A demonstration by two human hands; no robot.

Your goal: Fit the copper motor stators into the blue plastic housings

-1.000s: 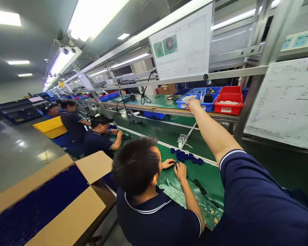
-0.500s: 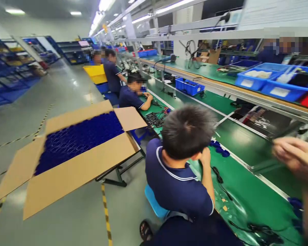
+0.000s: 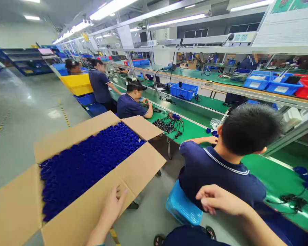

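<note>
Along a workshop's green table (image 3: pixel 263 176), holding left hand (image 3: pixel 112 205) loosely spread by open carton (image 3: pixel 141 167), curling right hand (image 3: pixel 219 200) near seated co-worker (image 3: pixel 218 171), with grip impossible to tell; facing blue parts (image 3: pixel 89 165) filling carton beyond left hand, apparently lifting none.

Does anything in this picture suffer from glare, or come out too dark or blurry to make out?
Head view: the strip light overhead washes out to white; head view: pale glare patches on the grey floor; head view: many blue pieces in the carton merge into one dark mass; head view: fine text on the sheet, upper right, can't be read.
</note>
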